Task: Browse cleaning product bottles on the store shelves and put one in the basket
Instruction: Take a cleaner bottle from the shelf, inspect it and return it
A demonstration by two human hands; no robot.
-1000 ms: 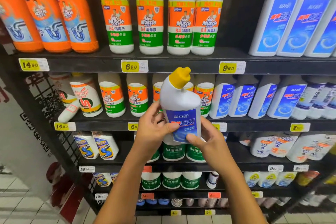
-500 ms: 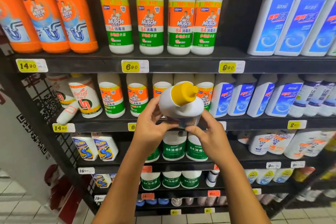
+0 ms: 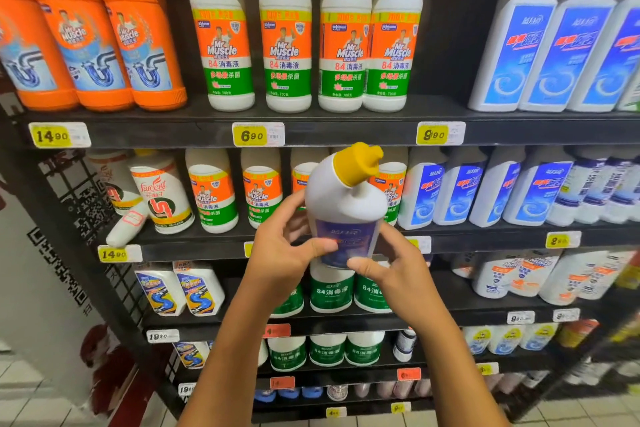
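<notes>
Both your hands grip one white bottle (image 3: pixel 346 204) in front of the shelves (image 3: pixel 346 130): left hand (image 3: pixel 282 253) curls round its left side, right hand (image 3: pixel 394 265) pinches its lower right. Yellow cap (image 3: pixel 358 163) tilts right.

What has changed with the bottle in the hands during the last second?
The white bottle was tipped toward the camera half a second ago and is now back upright; its yellow cap points right instead of up. The left hand and right hand hold it as before. The shelf bottles stayed.

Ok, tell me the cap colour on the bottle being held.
Yellow cap on the white bottle, clearest in the head view.
</notes>
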